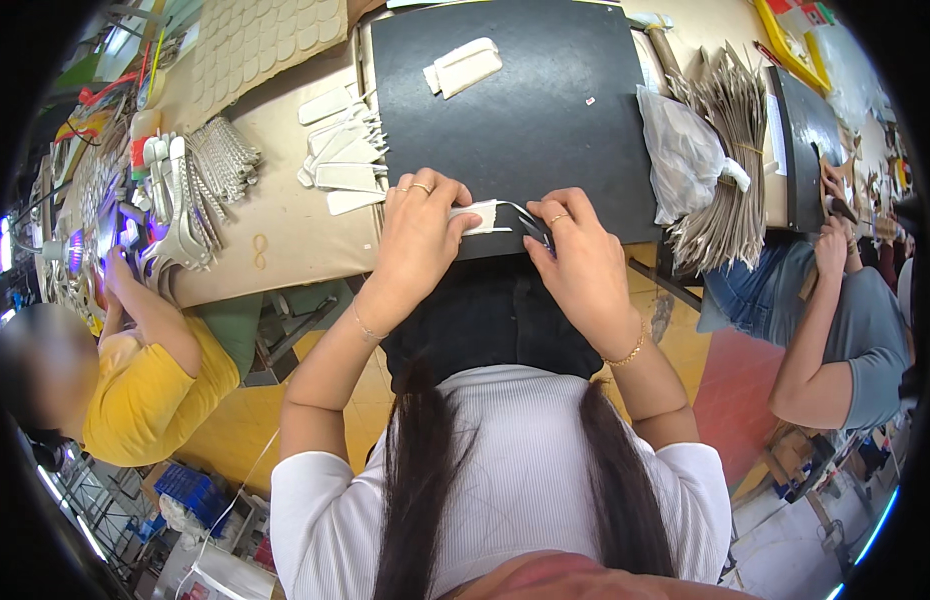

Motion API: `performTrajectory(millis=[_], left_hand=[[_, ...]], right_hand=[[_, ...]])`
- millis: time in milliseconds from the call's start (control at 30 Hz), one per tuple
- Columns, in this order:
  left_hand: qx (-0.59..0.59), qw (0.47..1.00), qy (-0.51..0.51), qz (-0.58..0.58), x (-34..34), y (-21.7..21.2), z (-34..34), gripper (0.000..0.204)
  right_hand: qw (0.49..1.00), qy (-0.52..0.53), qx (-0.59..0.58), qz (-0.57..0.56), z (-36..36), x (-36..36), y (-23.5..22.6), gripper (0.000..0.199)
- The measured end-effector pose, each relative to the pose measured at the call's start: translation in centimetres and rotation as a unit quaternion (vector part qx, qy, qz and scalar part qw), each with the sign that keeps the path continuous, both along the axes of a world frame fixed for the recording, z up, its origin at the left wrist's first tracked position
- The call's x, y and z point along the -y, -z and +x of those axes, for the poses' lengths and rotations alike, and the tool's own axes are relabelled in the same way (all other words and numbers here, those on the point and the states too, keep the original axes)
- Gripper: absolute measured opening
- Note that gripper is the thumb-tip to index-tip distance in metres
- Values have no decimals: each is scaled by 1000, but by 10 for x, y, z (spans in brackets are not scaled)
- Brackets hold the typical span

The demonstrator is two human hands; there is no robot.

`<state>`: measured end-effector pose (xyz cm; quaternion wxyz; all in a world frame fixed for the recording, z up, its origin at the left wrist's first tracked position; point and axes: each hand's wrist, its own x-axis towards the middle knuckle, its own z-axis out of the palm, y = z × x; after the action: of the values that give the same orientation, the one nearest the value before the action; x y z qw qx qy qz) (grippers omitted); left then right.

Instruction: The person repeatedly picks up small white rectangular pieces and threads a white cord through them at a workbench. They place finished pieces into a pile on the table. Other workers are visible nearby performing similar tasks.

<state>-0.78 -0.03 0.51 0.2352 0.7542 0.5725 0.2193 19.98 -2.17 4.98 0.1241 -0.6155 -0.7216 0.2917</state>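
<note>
At the near edge of a black mat (pixel 505 130), my left hand (pixel 417 232) pinches a small flat white piece (pixel 484 216) between thumb and fingers. My right hand (pixel 582 245) is closed around a slim dark tool (pixel 532 225), its kind hard to make out. A thin pale curved line runs from the tool toward the white piece; whether it is the tool's tip or a strip is unclear. Farther up the mat lies a small stack of white flat pieces (pixel 470 66). Several more white pieces (pixel 345 150) are fanned out left of the mat, close to my left hand.
On the left are braided straps (pixel 221 160), curved white pieces (pixel 181 215) and a card sheet with oval pads (pixel 265 45). A clear plastic bag (pixel 678 155) and a bundle of grey strips (pixel 730 130) stand at right. Co-workers sit on both sides: a yellow sleeve (pixel 170 340), a grey-blue sleeve (pixel 875 370).
</note>
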Motion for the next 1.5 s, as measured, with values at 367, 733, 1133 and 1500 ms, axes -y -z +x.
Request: performTrajectory(millis=[367, 733, 1133, 1500], left_hand=[[33, 999, -2, 4, 7, 5, -4, 17], [39, 999, -15, -12, 10, 2, -2, 14], [-131, 964, -201, 114, -52, -24, -93, 26], [-60, 985, -34, 160, -119, 12, 8, 28]], right_hand=[[996, -29, 48, 63, -15, -12, 8, 27], [997, -15, 26, 76, -17, -20, 10, 21], [985, 105, -108, 87, 14, -101, 18, 31], [950, 155, -272, 23, 24, -103, 21, 35]])
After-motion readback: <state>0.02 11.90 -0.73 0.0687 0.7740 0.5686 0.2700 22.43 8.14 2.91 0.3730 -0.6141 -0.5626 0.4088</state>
